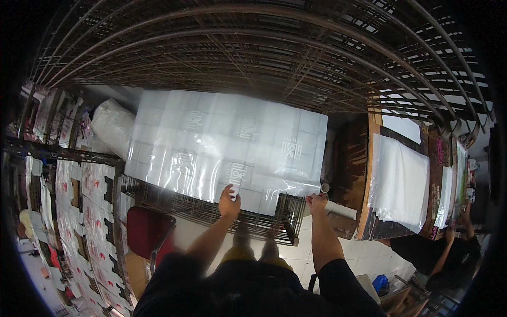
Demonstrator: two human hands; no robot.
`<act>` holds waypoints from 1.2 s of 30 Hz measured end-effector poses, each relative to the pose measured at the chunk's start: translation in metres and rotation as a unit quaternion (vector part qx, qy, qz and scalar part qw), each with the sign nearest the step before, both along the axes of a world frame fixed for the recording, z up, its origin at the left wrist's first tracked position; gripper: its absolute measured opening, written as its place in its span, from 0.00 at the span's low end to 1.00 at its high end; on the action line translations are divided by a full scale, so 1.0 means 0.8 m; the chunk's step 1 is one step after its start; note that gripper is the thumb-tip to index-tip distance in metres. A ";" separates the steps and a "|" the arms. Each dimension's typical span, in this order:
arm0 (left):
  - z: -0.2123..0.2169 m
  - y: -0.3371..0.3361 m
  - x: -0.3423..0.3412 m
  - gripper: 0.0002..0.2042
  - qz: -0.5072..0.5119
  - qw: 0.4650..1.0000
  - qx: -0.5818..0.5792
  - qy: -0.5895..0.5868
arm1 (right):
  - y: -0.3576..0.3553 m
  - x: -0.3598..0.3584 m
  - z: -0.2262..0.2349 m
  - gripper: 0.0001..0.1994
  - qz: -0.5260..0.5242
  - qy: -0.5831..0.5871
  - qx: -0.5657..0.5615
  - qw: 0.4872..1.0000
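Note:
A large clear plastic sheet with pale printed panels lies spread on a wire drying rack. My left hand pinches the sheet's near edge, close to the middle. At the near right corner of the sheet, my right hand grips the edge, where the plastic wrinkles. Both forearms come up from the lower edge of the view.
Stacked wire racks arch overhead. A wooden table to the right holds white sheets. Another person in dark clothes stands at lower right. Printed sheets fill racks on the left, next to a red stool.

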State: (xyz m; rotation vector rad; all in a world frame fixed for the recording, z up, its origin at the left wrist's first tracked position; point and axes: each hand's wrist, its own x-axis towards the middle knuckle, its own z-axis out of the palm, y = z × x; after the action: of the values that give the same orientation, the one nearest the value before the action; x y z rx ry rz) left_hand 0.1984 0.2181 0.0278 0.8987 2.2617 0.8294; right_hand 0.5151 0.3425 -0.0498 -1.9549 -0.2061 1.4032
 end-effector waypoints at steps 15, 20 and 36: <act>0.298 0.097 -0.010 0.19 0.055 0.897 0.331 -0.287 | -0.062 0.030 0.034 0.11 0.078 -0.029 -0.016 0.996; 0.510 0.199 0.011 0.23 -0.055 0.677 0.495 -0.542 | -0.119 0.081 0.113 0.20 0.154 -0.042 -0.039 0.986; 0.417 -0.012 0.063 0.12 0.162 0.723 0.428 -0.517 | -0.236 0.271 0.100 0.15 0.184 -0.033 -0.006 0.982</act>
State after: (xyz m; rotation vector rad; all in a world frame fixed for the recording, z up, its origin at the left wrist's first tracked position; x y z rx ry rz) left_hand 0.2488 0.2083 0.3613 0.1650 0.9579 1.9926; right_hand 0.7323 0.1538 0.0299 -2.0466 -0.6198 1.5700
